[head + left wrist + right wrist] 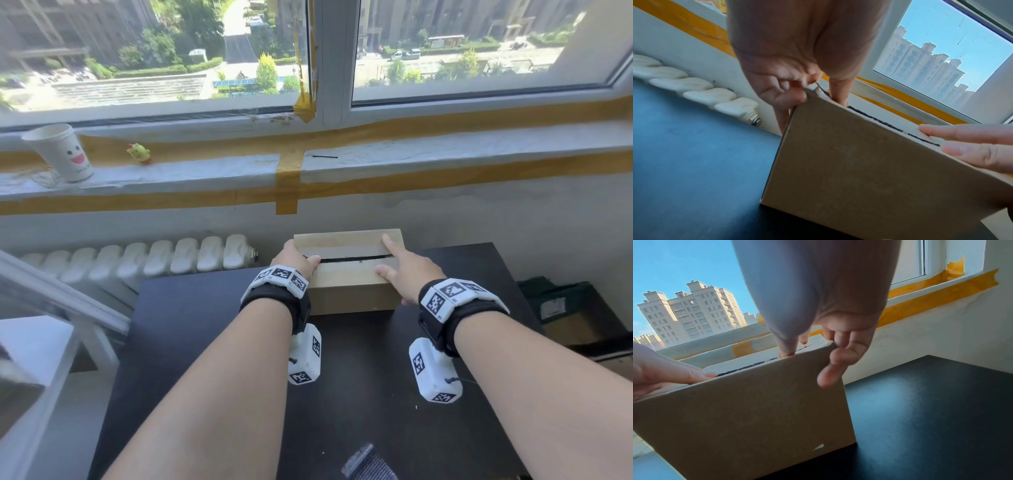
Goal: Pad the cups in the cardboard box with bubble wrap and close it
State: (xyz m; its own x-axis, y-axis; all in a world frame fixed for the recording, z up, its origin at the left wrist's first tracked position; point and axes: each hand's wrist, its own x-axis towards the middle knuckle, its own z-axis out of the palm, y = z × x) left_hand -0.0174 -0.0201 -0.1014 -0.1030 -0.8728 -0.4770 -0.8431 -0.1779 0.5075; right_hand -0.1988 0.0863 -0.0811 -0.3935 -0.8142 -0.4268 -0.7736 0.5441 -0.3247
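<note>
Two hands on top of cardboard box (pixel 349 294), box sitting on black table (pixel 359 394) at far edge, near wall under window. Top flaps (pixel 346 244) folded down, nearly flat, w/ thin dark gap (pixel 349 259) running lengthwise btwn them. Contents hidden; cups and bubble wrap not visible.

Left hand (pixel 295 257) at box's left end: thumb laid on top by the gap, other fingers curled down over left edge per left wrist view (pixel 781 91). Looks like gripping the box end, fingers bent round corner.

Right hand (pixel 407 270) at right end: index finger (pixel 392 245) stretched straight across far flap, thumb (pixel 385 273) pressing near flap, both flat on cardboard. Remaining fingers hanging loosely past right side of box in right wrist view (pixel 838 363), holding nothing. Hand open, pressing only.

Both wrists w/ black straps and white marker blocks (pixel 448 298).

Beyond: white radiator (pixel 144 258) left of box against wall. Windowsill (pixel 445 144) edged w/ yellow tape (pixel 287 178). Paper cup (pixel 61 152) w/ smiley face on sill far left, small yellow toy (pixel 139 153) beside it, apart. Another carton (pixel 568 318) on floor right of table. White furniture (pixel 41 342) at left edge, blurred. Dark ribbed item (pixel 368 462) at bottom edge, can't tell what.
</note>
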